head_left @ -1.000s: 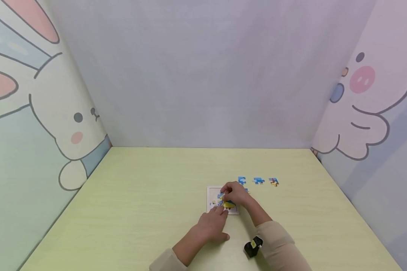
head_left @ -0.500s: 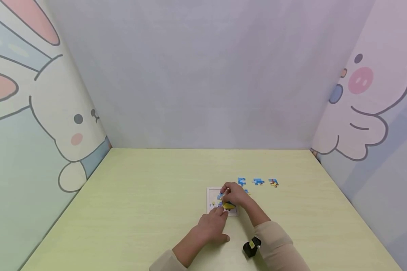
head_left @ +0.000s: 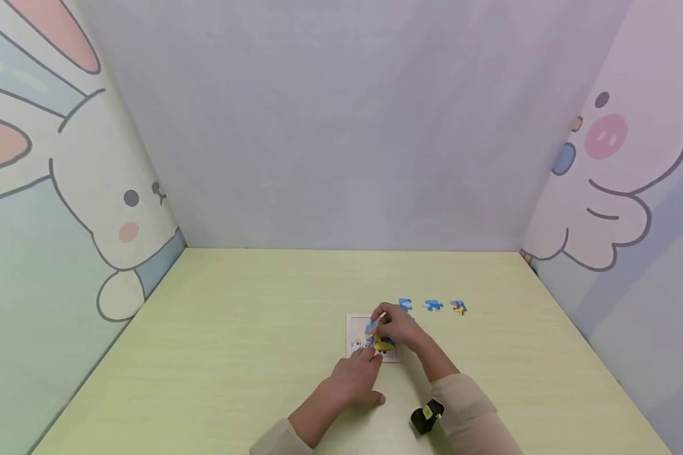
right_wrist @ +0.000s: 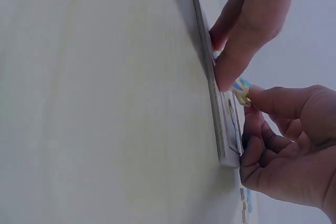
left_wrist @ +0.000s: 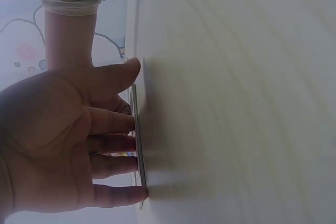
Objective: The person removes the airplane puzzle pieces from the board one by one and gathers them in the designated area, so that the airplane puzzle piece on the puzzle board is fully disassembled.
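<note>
A small framed jigsaw board (head_left: 350, 335) lies on the table, with some fitted pieces showing a yellow and blue picture (head_left: 384, 344). My left hand (head_left: 355, 379) rests its nearly straight fingers on the board's front edge, its thumb apart; the left wrist view shows those fingers (left_wrist: 113, 165) along the thin edge. Above the board, my right hand (head_left: 397, 325) pinches a blue and yellow puzzle piece (right_wrist: 241, 92) between thumb and fingers, plainest in the right wrist view. The right hand hides part of the board.
Loose puzzle pieces lie beyond the board to the right, among them a blue one (head_left: 405, 304), another blue one (head_left: 433, 305) and a red and yellow one (head_left: 458, 307). A black device (head_left: 427, 417) sits at the right sleeve. A grey wall (head_left: 341, 158) stands behind the table.
My right hand shifts slightly over the board, still pinching the puzzle piece. The left hand stays in place on the board's front edge.
</note>
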Available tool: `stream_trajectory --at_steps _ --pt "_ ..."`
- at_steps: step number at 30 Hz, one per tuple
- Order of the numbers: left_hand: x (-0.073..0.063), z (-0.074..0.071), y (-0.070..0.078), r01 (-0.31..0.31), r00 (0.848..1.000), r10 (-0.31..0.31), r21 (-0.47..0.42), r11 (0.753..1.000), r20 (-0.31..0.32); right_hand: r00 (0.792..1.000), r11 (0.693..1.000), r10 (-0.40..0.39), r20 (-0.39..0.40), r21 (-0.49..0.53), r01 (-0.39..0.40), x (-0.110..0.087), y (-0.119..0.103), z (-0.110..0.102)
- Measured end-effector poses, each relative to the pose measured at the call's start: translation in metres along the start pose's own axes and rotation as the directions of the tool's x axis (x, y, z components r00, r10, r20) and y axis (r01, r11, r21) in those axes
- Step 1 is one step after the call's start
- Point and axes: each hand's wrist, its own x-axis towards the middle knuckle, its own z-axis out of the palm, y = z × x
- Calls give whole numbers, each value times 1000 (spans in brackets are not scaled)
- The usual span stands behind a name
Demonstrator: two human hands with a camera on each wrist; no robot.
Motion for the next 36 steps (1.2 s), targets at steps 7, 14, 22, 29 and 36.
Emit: stream_trajectory --at_steps 7,14,22,29,36 --pt "1 1 -2 5 1000 -5 -35 999 -3 999 993 -14 -40 114 19 -5 4 -11" --pt "-2 2 -1 1 1000 -1 -43 999 4 1000 991 -20 -19 129 22 -9 4 -12" --pt "-4 1 -2 -12 1000 12 -57 998 -8 998 993 -19 -57 116 26 -16 4 -17" --pt "-1 4 -4 -15 1000 14 -66 998 -16 998 992 -21 -63 123 29 -22 12 -25" --pt "-2 2 -4 -11 1000 10 -74 997 -3 996 991 9 -90 135 4 -28 20 -34"
